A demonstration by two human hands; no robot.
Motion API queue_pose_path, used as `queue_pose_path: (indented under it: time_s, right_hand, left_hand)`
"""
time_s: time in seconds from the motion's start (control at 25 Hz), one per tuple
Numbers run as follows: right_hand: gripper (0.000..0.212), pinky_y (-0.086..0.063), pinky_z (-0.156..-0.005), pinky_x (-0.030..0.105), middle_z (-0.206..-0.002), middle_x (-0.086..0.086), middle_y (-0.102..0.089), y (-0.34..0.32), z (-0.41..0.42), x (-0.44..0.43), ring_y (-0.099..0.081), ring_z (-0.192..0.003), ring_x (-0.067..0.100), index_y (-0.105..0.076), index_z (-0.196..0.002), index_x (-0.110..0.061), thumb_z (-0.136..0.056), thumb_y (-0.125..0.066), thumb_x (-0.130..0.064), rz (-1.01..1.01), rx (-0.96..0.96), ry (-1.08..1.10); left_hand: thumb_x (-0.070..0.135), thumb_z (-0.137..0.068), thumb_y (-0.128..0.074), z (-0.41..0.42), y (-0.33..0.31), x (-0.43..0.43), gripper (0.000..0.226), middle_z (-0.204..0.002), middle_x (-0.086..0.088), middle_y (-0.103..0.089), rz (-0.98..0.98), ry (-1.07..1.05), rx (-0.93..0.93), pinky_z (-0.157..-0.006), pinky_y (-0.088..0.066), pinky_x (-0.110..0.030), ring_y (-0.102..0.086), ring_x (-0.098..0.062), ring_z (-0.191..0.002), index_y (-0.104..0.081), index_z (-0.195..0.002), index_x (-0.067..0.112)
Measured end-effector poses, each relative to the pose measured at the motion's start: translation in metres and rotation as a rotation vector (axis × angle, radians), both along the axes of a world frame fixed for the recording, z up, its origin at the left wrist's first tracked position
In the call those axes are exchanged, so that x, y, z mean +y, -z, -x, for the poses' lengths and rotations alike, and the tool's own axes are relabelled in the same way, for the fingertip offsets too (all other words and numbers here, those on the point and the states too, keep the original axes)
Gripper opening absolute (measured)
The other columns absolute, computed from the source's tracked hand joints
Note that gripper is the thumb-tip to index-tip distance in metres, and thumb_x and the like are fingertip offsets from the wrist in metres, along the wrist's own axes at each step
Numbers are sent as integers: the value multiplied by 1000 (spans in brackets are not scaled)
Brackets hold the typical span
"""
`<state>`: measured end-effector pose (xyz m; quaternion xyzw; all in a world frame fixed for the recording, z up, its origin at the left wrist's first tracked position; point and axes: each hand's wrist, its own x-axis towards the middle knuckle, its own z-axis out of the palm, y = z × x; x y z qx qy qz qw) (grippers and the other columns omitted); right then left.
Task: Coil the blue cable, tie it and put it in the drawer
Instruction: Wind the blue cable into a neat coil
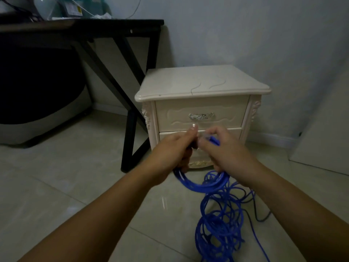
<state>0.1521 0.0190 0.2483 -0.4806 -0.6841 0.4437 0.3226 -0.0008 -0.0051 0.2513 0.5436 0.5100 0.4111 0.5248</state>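
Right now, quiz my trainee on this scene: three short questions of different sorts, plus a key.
1. True or false: the top drawer is open.
2. Where does most of the blue cable lie? A: on a shelf. B: on the floor. C: in the drawer.
3. How many hands grip the cable?

Key: 1. False, it is shut. 2. B. 3. Two: the left hand and the right hand.
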Motion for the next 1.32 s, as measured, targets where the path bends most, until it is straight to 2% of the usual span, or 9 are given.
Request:
queue_pose_path:
  time_s: [0.12, 0.28, 0.36, 0.48, 0.64, 0.76, 0.96, 1.16, 1.32]
  right_hand:
    - [39, -49, -65, 22, -87, -6, -69, 4, 2, 0, -65, -80, 9, -47, -107, -29, -79, -73, -29, -104, -191, -123]
    - [48, -51, -61, 19, -82, -8, -65, 7, 4, 6, -61, -65, 1, -45, -120, -33, -80, -69, -22, -195, -201, -86]
    - [30, -45, -51, 22, -62, -7, -57, 6, -2, 11, -49, -48, 7, -54, -108, -29, -84, -65, -15, -76, 8, -62]
    - [6, -56, -70, 32, -62, 3, -60, 13, -18, 17, -60, -62, 18, -62, -85, -10, -90, -59, -8, 282, 248, -185]
    - [17, -54, -77, 37, -63, 7, -56, 17, -12, 13, -59, -67, 21, -57, -72, -9, -78, -63, -22, 382, 551, -197]
    - [33, -42, -51, 25, -51, -4, -30, 10, -3, 12, -34, -44, 10, -41, -65, -19, -83, -58, -41, 373, 796, -117]
    - [51, -18, -37, 21, -44, -6, -26, 1, -3, 13, -19, -36, 10, -39, -57, -21, -93, -44, -57, 344, 545, 147]
    - [45, -30, -50, 27, -49, -3, -41, 1, 5, 11, -35, -45, 13, -45, -55, -19, -96, -39, -36, -41, -30, 197]
    - [44, -32, -45, 13, -54, -5, -48, -2, 6, 5, -44, -44, 2, -46, -56, -23, -99, -38, -27, -267, -261, 70]
  left_hand:
    - [57, -89, -50, -2, 3, 2, 51, -65, -2, -47, -35, 162, 321, -49, -43, -24, -43, -11, -50, -65, -93, 9]
    - [45, -99, -42, -9, 7, 5, 42, -63, -7, -43, -87, 91, 209, -46, -33, -28, -36, -13, -48, -62, -84, 11]
    - [41, -100, -41, -7, 6, 9, 39, -61, -7, -38, -122, -19, 120, -47, -28, -29, -32, -13, -48, -58, -81, 11]
    - [37, -99, -43, -5, 1, 11, 35, -55, 3, -32, -75, -188, -76, -45, -24, -26, -26, -11, -46, -50, -72, 16]
    - [32, -98, -44, -6, -2, 12, 35, -53, 3, -26, -20, -343, -345, -44, -17, -25, -19, -10, -45, -47, -66, 17]
    - [31, -99, -40, -13, 0, 12, 33, -52, 3, -21, 6, -280, -492, -41, -21, -23, -17, -10, -44, -46, -70, 16]
    - [39, -100, -40, -11, 7, 3, 34, -55, 1, -38, 23, -54, -336, -51, -37, -25, -33, -13, -48, -53, -83, 13]
    - [52, -85, -49, 1, 2, -1, 45, -70, -2, -60, 27, 106, -71, -61, -47, -29, -57, -13, -60, -62, -92, 10]
    - [36, -78, -70, -1, -3, -2, 30, -88, 1, -68, -108, 197, 226, -69, -59, -30, -68, -17, -71, -62, -104, 24]
